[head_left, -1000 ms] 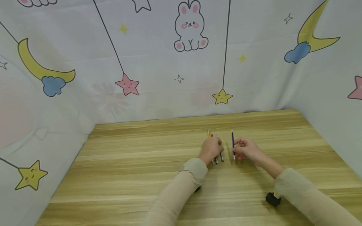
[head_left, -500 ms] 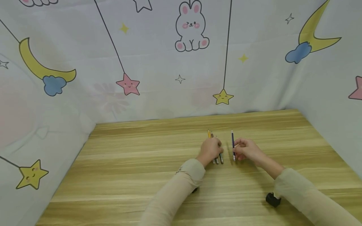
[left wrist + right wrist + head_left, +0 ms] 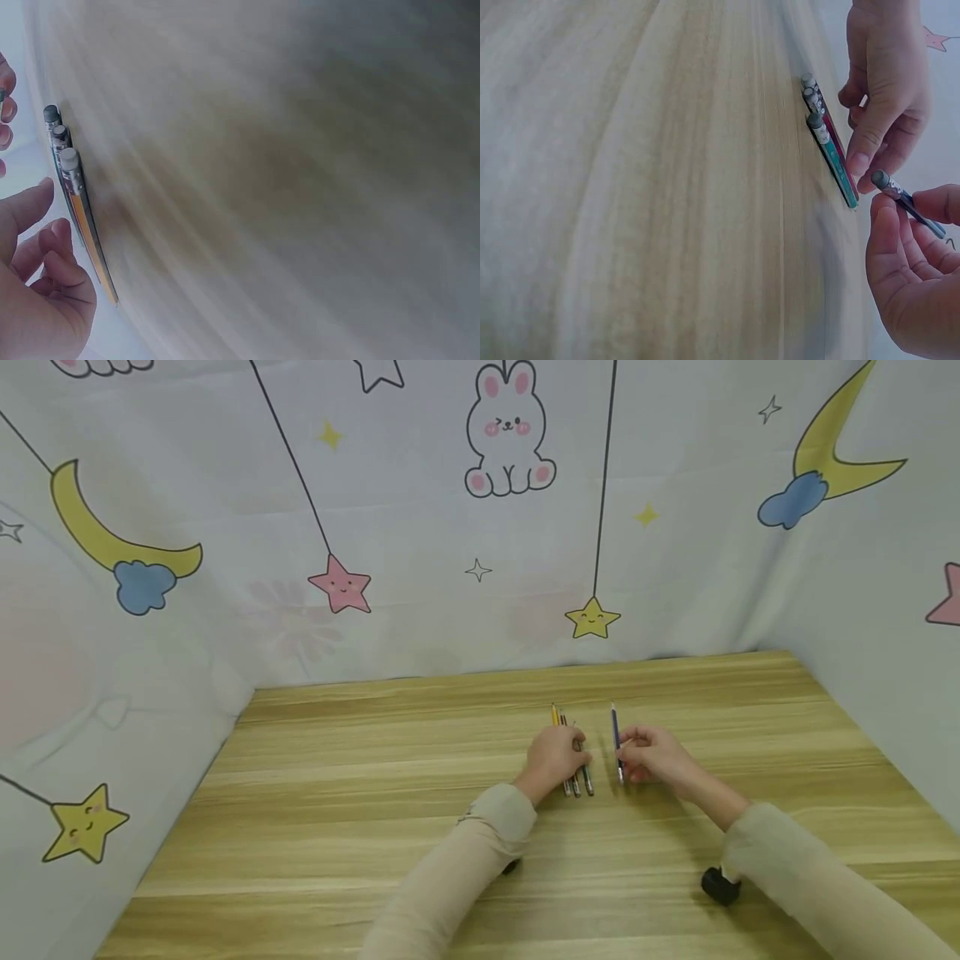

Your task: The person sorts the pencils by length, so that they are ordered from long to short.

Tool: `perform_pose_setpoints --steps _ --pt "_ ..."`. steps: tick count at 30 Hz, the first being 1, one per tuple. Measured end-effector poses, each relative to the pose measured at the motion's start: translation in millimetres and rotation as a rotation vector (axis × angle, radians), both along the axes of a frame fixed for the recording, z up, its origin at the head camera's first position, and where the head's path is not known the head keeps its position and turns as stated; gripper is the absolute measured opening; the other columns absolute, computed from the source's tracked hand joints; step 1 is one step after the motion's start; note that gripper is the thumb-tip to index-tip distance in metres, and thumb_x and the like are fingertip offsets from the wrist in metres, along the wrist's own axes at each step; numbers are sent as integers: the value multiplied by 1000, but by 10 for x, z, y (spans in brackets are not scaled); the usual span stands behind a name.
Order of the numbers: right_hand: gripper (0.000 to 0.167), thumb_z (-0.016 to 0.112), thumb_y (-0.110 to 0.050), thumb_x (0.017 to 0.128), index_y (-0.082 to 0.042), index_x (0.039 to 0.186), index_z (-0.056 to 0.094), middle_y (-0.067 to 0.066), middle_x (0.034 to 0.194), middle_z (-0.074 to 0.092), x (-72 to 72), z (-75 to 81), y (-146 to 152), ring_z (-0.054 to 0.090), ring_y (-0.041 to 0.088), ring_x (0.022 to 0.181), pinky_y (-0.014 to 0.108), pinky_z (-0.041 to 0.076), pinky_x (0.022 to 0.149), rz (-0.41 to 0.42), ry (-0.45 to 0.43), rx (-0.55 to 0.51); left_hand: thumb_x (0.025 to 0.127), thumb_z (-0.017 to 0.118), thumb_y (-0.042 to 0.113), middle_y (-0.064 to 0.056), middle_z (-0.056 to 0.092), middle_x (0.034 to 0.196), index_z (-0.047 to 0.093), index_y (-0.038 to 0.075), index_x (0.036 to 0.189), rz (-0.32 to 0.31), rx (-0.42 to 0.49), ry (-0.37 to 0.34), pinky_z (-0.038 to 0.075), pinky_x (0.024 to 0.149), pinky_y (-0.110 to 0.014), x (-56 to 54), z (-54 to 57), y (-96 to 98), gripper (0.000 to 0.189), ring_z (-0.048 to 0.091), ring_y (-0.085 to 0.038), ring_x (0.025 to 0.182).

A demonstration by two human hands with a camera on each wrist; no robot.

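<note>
Three pencils lie side by side on the wooden table (image 3: 360, 827): a yellow-orange pencil (image 3: 88, 225), a dark red pencil (image 3: 837, 136) and a green pencil (image 3: 835, 166). Over them is my left hand (image 3: 553, 754), which covers their middles in the head view. Its thumb and fingers stand apart, with the thumb close to the green pencil. To the right, my right hand (image 3: 658, 758) pinches a blue pencil (image 3: 616, 727) between thumb and fingers, eraser end toward me. That pencil is held above the table and casts a shadow on its left.
A white cloth (image 3: 420, 635) printed with stars, moons and a rabbit hangs along the back and sides of the table. A small black device (image 3: 722, 887) sits under the right sleeve (image 3: 817, 868); the left sleeve (image 3: 457, 868) partly hides another.
My left hand has drawn slightly to the left over the pencils. The blue pencil's tip has tilted a little to the left in my right hand.
</note>
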State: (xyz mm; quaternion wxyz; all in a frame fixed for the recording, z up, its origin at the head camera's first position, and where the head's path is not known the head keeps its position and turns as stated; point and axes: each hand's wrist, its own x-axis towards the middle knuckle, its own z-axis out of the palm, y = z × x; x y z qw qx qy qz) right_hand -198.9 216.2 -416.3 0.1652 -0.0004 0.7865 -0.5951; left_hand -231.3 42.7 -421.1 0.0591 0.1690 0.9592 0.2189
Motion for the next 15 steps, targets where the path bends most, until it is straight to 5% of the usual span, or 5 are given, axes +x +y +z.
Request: perform_pose_setpoints --steps 7,15 --pt "36 51 -8 85 10 114 41 -1 71 56 -74 -11 -42 53 8 61 23 49 54 -2 25 46 79 65 30 9 58 67 64 16 108 -26 -41 1 36 50 -16 -5 -15 -28 32 47 -3 57" --pt "34 52 -5 84 12 112 43 1 66 56 -169 -42 -133 52 7 54 21 47 48 10 72 110 80 63 33 10 65 77 63 21 111 -36 -105 16 41 54 -18 -5 -32 -17 33 54 -4 68"
